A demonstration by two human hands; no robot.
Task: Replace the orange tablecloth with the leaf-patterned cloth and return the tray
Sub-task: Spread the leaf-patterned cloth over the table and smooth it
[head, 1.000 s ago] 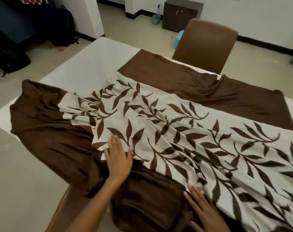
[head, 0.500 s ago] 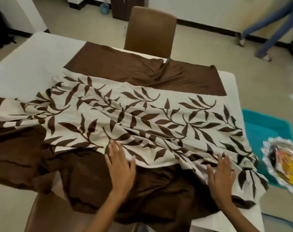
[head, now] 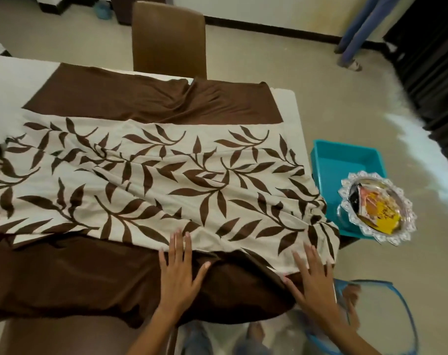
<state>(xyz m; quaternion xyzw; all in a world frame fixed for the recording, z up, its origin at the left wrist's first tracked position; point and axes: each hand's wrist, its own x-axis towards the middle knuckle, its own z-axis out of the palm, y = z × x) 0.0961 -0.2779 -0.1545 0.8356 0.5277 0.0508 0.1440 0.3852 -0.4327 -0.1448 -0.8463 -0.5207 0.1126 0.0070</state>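
White table (head: 288,103) fills most of the view, and the leaf-patterned cloth (head: 151,180) lies spread across it, rumpled, its brown borders along the far and near edges; the left hand (head: 178,274) presses flat on the near brown border, fingers straight and spread; the right hand (head: 311,275) lies flat on the cloth's near right corner, fingers likewise apart; off the table's right end a silver tray (head: 377,208) sits on what seems a teal bin (head: 345,170); beyond the far edge stands a brown chair (head: 169,39).
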